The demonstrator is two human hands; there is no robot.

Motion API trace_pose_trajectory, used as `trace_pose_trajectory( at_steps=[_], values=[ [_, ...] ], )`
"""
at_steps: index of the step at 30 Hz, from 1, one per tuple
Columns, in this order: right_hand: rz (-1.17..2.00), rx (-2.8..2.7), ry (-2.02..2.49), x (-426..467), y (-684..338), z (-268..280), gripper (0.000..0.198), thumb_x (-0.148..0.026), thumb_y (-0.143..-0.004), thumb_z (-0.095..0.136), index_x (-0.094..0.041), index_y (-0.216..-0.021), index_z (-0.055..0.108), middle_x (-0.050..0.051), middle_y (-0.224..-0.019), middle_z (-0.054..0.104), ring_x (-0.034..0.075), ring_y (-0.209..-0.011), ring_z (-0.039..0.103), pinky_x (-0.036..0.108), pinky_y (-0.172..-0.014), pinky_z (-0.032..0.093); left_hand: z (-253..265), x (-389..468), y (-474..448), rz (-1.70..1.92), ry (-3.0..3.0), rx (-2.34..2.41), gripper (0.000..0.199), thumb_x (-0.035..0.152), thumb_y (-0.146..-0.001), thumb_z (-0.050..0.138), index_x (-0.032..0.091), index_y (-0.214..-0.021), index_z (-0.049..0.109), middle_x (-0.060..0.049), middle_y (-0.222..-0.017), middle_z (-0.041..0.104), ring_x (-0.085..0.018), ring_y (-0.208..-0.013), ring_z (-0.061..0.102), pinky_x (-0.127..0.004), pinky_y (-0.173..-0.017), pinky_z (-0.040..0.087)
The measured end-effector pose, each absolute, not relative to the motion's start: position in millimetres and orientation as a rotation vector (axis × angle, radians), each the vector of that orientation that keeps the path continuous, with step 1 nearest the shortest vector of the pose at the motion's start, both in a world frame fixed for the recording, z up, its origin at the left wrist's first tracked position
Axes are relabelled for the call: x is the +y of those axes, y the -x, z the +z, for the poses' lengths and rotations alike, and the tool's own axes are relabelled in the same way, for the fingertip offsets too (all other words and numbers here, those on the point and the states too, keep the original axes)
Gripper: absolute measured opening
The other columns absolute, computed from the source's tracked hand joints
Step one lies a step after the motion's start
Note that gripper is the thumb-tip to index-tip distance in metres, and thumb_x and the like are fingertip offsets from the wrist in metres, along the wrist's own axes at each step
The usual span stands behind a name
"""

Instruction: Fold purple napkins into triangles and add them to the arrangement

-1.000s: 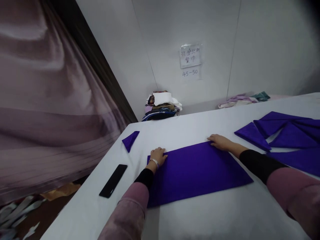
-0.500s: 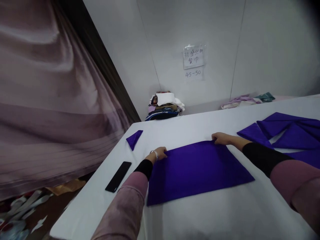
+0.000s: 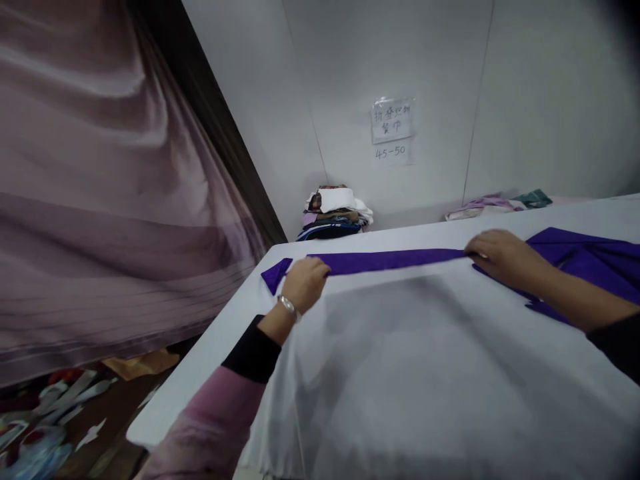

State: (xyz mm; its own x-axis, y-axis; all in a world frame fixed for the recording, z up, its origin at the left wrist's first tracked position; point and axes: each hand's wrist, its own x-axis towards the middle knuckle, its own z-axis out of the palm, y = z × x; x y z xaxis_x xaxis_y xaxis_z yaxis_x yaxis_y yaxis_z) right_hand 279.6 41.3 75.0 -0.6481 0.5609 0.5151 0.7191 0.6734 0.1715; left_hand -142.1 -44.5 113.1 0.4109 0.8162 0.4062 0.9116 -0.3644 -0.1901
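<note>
A purple cloth napkin (image 3: 393,261) is stretched between my two hands above the white-covered table and shows as a long narrow strip. My left hand (image 3: 306,283), with a silvery watch or bracelet at the wrist, pinches its left end. At the right end, the fingers of my right hand (image 3: 500,257) are closed on the same strip. Just beyond my left hand lies a small folded purple cloth (image 3: 275,275), partly covered by it. More purple cloths (image 3: 585,267) lie loosely spread at the right, with my right forearm across part of them.
The white tablecloth (image 3: 410,373) covers the table up to the wall. A pile of folded fabrics (image 3: 335,213) sits by the far edge, with other cloths (image 3: 490,205) farther right. A pink curtain (image 3: 100,200) hangs at the left. Below it, assorted items (image 3: 50,413) lie on the floor.
The napkin was lying flat as a wide rectangle; now it is drawn up into a narrow strip farther back. My hands have moved forward and farther apart. The black phone is no longer visible.
</note>
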Motion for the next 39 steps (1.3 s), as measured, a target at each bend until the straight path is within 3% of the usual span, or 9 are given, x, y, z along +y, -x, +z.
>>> trace_pose_trajectory(
  at_steps=[6,10,14,17,21,23,25,30,39],
  values=[
    [-0.254,-2.637,1.041,-26,-300,-33,0.024,-0.009,-0.079,0.040,-0.018,-0.078,0.062,0.008,-0.081,0.063,0.021,-0.077,0.057,0.038,-0.079,0.040,-10,-104,110,-0.190,2.546,-1.605,0.021,0.008,-0.082,0.046,0.020,-0.087,0.062,-0.005,-0.099,0.064,-0.019,-0.095,0.055,-0.035,-0.084,0.042],
    [-0.038,-2.639,1.126,-59,-312,-71,0.028,-0.010,-0.077,0.039,-0.020,-0.084,0.063,0.007,-0.086,0.065,0.022,-0.080,0.059,0.039,-0.078,0.044,-51,-134,107,-0.258,2.626,-1.748,0.024,0.005,-0.078,0.049,0.019,-0.093,0.061,-0.006,-0.107,0.063,-0.021,-0.101,0.055,-0.036,-0.088,0.043],
    [0.039,-2.611,1.232,-67,-324,-75,0.036,-0.010,-0.071,0.040,-0.022,-0.094,0.065,0.007,-0.099,0.066,0.024,-0.090,0.061,0.045,-0.090,0.042,-46,-144,121,-0.497,2.708,-1.825,0.018,0.025,-0.076,0.061,0.021,-0.094,0.062,-0.006,-0.109,0.063,-0.022,-0.103,0.056,-0.036,-0.087,0.046],
    [0.105,-2.596,1.243,-58,-306,-60,0.043,-0.015,-0.069,0.043,-0.024,-0.105,0.064,0.006,-0.109,0.065,0.026,-0.103,0.058,0.050,-0.101,0.033,-32,-128,128,-0.660,2.668,-1.902,0.023,0.041,-0.080,0.057,0.021,-0.092,0.062,-0.005,-0.105,0.065,-0.020,-0.100,0.058,-0.034,-0.087,0.047],
    [0.241,-2.573,1.099,-40,-221,-38,0.048,-0.033,-0.085,0.038,-0.022,-0.130,0.048,0.007,-0.134,0.049,0.025,-0.127,0.039,0.048,-0.107,0.025,-29,-80,113,-0.613,2.539,-1.941,0.027,0.036,-0.087,0.046,0.019,-0.103,0.061,-0.008,-0.115,0.062,-0.019,-0.112,0.053,-0.035,-0.099,0.039],
    [0.312,-2.613,1.022,-31,-165,-38,0.054,-0.042,-0.088,0.033,-0.018,-0.137,0.038,0.008,-0.144,0.035,0.024,-0.133,0.026,0.046,-0.109,0.022,-36,-56,101,-0.462,2.488,-1.971,0.035,0.036,-0.088,0.044,0.017,-0.115,0.056,-0.010,-0.130,0.052,-0.022,-0.123,0.043,-0.039,-0.105,0.033],
    [0.347,-2.634,1.028,-22,-115,-46,0.060,-0.047,-0.089,0.032,-0.014,-0.139,0.034,0.012,-0.146,0.028,0.025,-0.136,0.019,0.046,-0.109,0.019,-46,-37,92,-0.309,2.446,-1.996,0.045,0.038,-0.089,0.040,0.015,-0.126,0.048,-0.011,-0.140,0.041,-0.024,-0.131,0.032,-0.043,-0.108,0.026],
    [0.353,-2.647,1.136,3,-56,-72,0.071,-0.056,-0.088,0.029,-0.009,-0.140,0.030,0.016,-0.146,0.027,0.028,-0.136,0.015,0.049,-0.109,0.011,-68,-15,93,-0.025,2.285,-2.155,0.063,0.048,-0.090,0.027,0.009,-0.139,0.029,-0.014,-0.149,0.021,-0.027,-0.138,0.012,-0.046,-0.111,0.015],
    [0.352,-2.602,1.350,46,-137,-80,0.076,-0.067,-0.085,0.020,-0.016,-0.140,0.031,0.013,-0.147,0.026,0.026,-0.136,0.018,0.048,-0.108,0.012,-78,-7,104,-0.071,2.232,-2.299,0.076,0.061,-0.086,0.019,0.007,-0.139,0.028,-0.016,-0.148,0.020,-0.028,-0.137,0.014,-0.049,-0.109,0.014]
  ],
)
